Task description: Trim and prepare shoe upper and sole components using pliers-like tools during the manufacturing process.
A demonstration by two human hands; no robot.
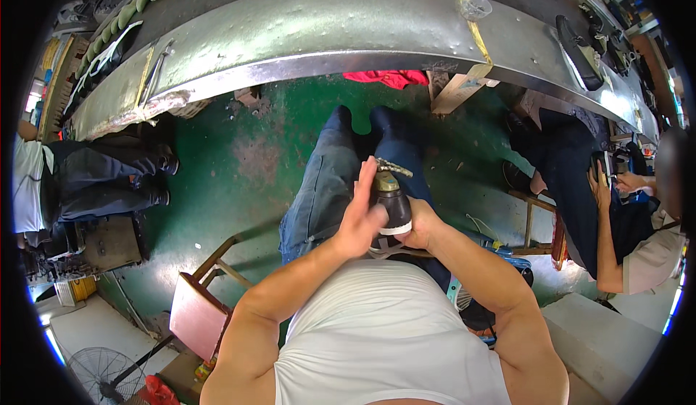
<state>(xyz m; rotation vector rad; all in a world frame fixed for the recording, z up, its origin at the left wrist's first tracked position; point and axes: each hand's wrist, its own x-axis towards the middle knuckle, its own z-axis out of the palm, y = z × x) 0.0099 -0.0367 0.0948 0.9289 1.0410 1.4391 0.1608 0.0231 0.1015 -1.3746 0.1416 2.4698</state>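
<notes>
Over my lap is a dark shoe (394, 207) with a white edge at its near end. A yellowish block (386, 182) sits in its opening, probably a shoe last. My right hand (421, 225) grips the shoe from the right, its fingers partly hidden behind it. Flat and upright, my left hand (359, 215) is at the shoe's left side with fingers stretched out. Its thumb is blurred near the shoe, so I cannot tell whether it touches. Just beyond the block is a metal piece (395, 166), its kind unclear.
A metal-topped bench (290, 32) curves across ahead, bearing a clear cup (475, 5), a dark shoe (578, 53) and a thin metal tool (157, 72). Another person (616, 209) sits at right, another (87, 180) at left. A stool (197, 314) stands behind left, near a fan (105, 377).
</notes>
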